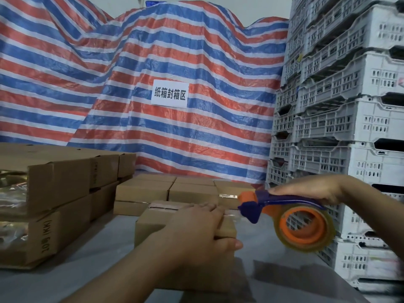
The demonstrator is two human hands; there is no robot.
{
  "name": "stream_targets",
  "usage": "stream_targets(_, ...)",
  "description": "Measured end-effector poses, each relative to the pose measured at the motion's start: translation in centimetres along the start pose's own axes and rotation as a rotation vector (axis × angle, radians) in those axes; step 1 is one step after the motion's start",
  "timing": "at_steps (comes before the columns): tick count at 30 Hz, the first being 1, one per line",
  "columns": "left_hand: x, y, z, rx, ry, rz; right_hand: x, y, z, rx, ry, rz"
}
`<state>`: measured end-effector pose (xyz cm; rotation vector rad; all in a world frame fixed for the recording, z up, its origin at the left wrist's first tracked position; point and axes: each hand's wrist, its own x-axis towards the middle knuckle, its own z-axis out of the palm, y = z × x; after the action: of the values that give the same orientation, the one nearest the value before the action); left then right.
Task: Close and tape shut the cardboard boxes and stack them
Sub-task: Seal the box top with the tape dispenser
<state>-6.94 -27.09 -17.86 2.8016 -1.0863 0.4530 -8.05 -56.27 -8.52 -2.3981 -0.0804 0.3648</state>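
Striped tarpaulin (153,62) hangs behind a grey table (54,276), with stacked cardboard boxes (59,193) at left and white plastic crates (349,106) at right. At centre the left hand (196,235) presses flat on a small closed box (157,224) while the right hand (310,189) clasps the tape dispenser (290,215), its blade just beside the box's right edge. The taping step seems nearly done; next the tape likely needs tearing and smoothing down.

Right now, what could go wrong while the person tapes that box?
The left hand presses on the cardboard box right beside the tape dispenser, so its cutter end might nick the fingers. The right hand holds the dispenser off the box's edge, so the tape might wrinkle or stick crooked.
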Motion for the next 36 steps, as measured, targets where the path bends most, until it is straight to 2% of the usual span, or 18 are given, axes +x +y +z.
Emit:
stream_targets(5,0.1,-0.4,0.6,-0.010,0.044,0.018,-4.1,0.7,-3.3,-0.031,-0.056,0.056)
stream_targets(8,0.1,-0.4,0.8,-0.022,0.042,0.049,-4.4,-1.0,-2.4,-0.324,-0.019,0.149)
stream_targets(11,0.1,-0.3,0.9,-0.007,0.075,0.058,-2.2,-3.6,1.4,-0.653,0.016,0.232)
stream_targets(15,0.2,-0.3,0.8,-0.027,0.094,0.076,0.6,-6.3,5.0,-0.896,0.156,0.272)
stream_targets(20,0.4,-0.1,0.7,-0.013,0.064,0.058,-0.2,-8.7,6.6,-1.051,0.254,0.305)
stream_targets(24,0.0,0.2,0.6,0.050,0.046,0.040,0.4,-7.6,9.1,-1.505,0.262,0.362)
stream_targets(25,-0.1,0.3,0.5,0.058,0.039,0.039,0.6,-6.5,9.4,-1.535,0.291,0.344)
stream_targets(30,0.2,0.2,0.6,0.067,0.022,0.039,0.7,-0.6,10.0,-1.222,0.713,0.145)
stream_targets(32,0.4,0.0,0.7,0.063,0.021,0.044,1.0,1.3,11.1,-1.114,0.767,0.146)
stream_targets(36,0.3,-0.2,0.9,0.067,0.040,0.050,1.8,4.6,13.8,-0.959,0.772,0.176)
